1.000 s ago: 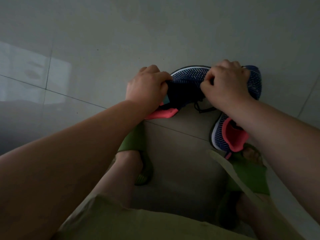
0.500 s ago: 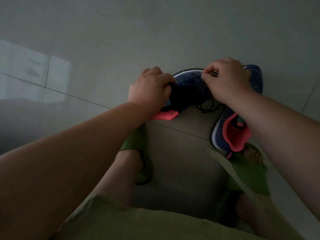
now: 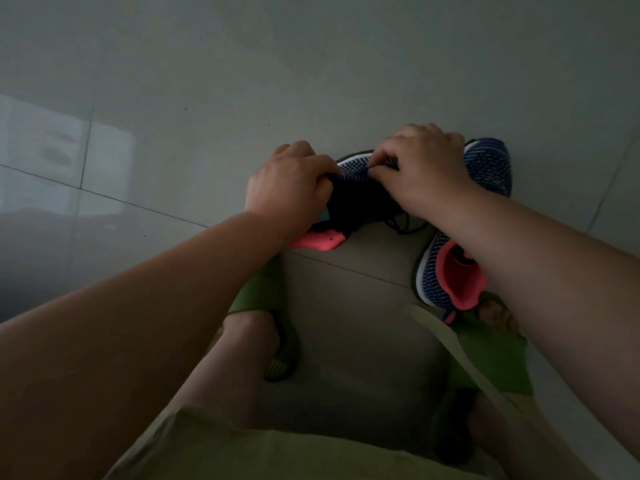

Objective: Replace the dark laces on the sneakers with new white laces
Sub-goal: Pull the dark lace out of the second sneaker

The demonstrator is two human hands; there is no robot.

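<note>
The right hand (image 3: 420,168) had shifted left onto the near shoe (image 3: 360,192), fingers pinching at its dark lace (image 3: 398,225); the left hand (image 3: 287,188) gripped its side. Unlacing was probably under way.

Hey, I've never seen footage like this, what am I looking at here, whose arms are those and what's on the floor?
There is no machine. A person wears a camera on the head, looking down at their own arms. The left hand grips one blue knit sneaker at its side, while the right hand pinches something at its top, probably the dark lace, whose loose end trails below. A second sneaker with a pink lining lies on the tiled floor under the right forearm. The feet wear green slippers. No white laces show.
</note>
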